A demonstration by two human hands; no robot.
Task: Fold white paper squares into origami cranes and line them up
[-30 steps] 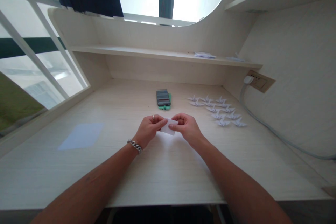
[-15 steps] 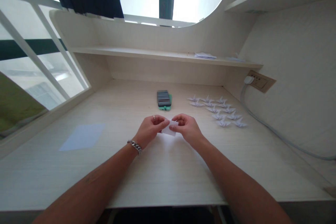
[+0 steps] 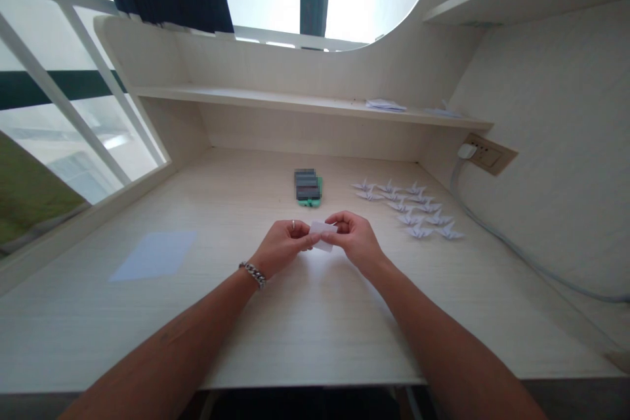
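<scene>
Both hands meet over the middle of the pale wooden desk. My left hand, with a ring and a chain bracelet at the wrist, pinches the left edge of a small folded white paper. My right hand pinches its right and upper edge. The paper is held just above the desk top, partly hidden by my fingers.
Several folded white paper cranes lie in rows to the right. A phone in a green case lies behind my hands. A flat pale blue sheet rests at the left. A wall socket with cable is at right; papers sit on the shelf.
The paper has been worked between my fingers and now stands a little higher and narrower. Both hands stayed in nearly the same place, the left fingers shifting slightly right.
</scene>
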